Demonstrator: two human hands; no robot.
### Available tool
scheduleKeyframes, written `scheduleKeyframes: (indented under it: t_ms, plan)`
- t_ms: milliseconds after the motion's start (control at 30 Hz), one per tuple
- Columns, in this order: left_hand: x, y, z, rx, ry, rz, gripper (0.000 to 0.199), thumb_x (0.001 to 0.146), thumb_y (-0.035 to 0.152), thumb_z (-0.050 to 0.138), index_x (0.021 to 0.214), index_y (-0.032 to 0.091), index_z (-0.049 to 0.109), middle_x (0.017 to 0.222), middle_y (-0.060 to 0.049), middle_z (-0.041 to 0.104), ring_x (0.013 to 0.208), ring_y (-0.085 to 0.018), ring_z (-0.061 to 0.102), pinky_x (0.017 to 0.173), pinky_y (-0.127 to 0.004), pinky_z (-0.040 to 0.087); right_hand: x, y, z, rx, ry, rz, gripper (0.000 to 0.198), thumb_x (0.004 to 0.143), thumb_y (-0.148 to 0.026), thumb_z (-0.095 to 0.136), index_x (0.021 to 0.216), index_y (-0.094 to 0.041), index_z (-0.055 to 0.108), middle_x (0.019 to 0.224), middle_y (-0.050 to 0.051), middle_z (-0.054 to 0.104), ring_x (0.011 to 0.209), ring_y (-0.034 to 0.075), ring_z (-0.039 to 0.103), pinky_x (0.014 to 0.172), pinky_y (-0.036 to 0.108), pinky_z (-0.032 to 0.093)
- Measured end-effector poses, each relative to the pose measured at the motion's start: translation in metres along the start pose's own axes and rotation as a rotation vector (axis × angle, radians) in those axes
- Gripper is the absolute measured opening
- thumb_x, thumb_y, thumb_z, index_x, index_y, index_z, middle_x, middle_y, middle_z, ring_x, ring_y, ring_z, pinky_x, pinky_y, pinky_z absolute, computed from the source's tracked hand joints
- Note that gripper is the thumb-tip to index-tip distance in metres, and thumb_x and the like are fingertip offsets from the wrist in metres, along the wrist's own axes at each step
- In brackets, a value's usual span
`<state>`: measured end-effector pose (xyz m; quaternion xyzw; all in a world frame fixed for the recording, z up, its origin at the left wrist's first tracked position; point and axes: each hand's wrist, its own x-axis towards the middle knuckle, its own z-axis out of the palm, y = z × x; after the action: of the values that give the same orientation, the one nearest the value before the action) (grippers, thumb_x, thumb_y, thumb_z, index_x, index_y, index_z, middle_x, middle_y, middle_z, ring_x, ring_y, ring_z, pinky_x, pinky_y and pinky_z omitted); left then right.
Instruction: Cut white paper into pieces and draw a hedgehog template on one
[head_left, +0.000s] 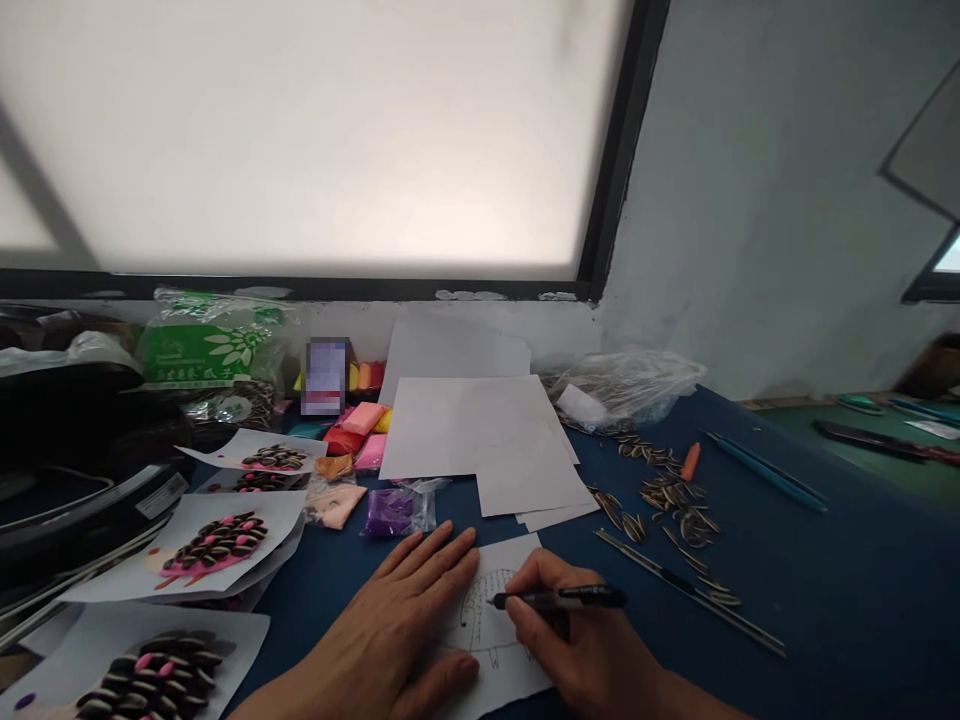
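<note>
My right hand [574, 635] is closed around a black pen [570, 598], its tip on a small sheet of drawing paper [517, 680]. The sheet carries a line drawing of a rounded animal with short legs and rows of small marks inside its body. My left hand [405, 620] lies flat with its fingers stretched out, pressing on the left side of that sheet. Part of the drawing is hidden under both hands.
Finished cards with sunflower-seed animals [217, 545] lie at the left. Blank white sheets [465, 425], a purple clay packet [390, 512] and other coloured clay are behind. Loose sunflower seeds [679, 500], a metal tool [697, 595] and blue tweezers [765, 470] lie right.
</note>
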<state>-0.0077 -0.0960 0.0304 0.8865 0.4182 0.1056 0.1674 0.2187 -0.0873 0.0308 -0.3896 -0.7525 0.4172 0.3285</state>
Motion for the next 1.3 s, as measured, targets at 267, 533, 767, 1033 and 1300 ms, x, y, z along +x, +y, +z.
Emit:
scheduleKeyframes:
  t_ms: [267,533,767,1033,1300]
  plan:
    - [0.0,-0.0016,0.0007,-0.003,0.02,0.005,0.067,0.096,0.05,0.057,0.154,0.022,0.035,0.158,-0.008,0.027,0.144,-0.036,0.023,0.114,-0.059,0.025,0.0013,0.0049,0.0026,-0.022,-0.005,-0.003,0.014,0.09,-0.031,0.049,0.081,-0.02,0.051,0.061,-0.004,0.047,0.05,0.012,0.038,0.047,0.024,0.031]
    - [-0.0032,-0.0011,0.0008,0.002,0.02,0.009,0.067,0.097,0.05,0.056,0.154,0.022,0.034,0.158,-0.009,0.026,0.145,-0.035,0.022,0.115,-0.058,0.024,-0.0016,0.0028,0.0022,-0.099,0.013,-0.039,0.014,0.092,-0.029,0.047,0.08,-0.021,0.048,0.062,-0.004,0.048,0.052,0.013,0.041,0.049,0.024,0.033]
    - [-0.0028,-0.0038,0.0038,-0.019,0.051,0.028,0.067,0.096,0.048,0.058,0.155,0.026,0.032,0.158,-0.007,0.027,0.145,-0.035,0.024,0.115,-0.057,0.024,-0.0005,0.0025,0.0018,-0.065,-0.021,-0.028,0.012,0.091,-0.028,0.049,0.081,-0.021,0.048,0.061,-0.005,0.045,0.05,0.012,0.038,0.049,0.024,0.031]
    - [-0.0022,-0.0021,0.0017,-0.013,0.018,0.0,0.067,0.097,0.05,0.055,0.155,0.025,0.032,0.159,-0.007,0.025,0.145,-0.034,0.022,0.116,-0.057,0.023,-0.0019,0.0037,0.0016,-0.085,-0.022,-0.044,0.012,0.091,-0.028,0.048,0.082,-0.021,0.048,0.061,-0.004,0.048,0.051,0.012,0.042,0.049,0.024,0.033]
    - [-0.0021,-0.0016,0.0012,-0.012,0.019,0.005,0.067,0.097,0.05,0.056,0.155,0.026,0.032,0.159,-0.007,0.026,0.145,-0.034,0.022,0.116,-0.057,0.023,-0.0022,0.0038,0.0022,-0.078,-0.031,-0.041,0.011,0.09,-0.027,0.051,0.081,-0.021,0.048,0.06,-0.004,0.048,0.05,0.012,0.041,0.048,0.024,0.032]
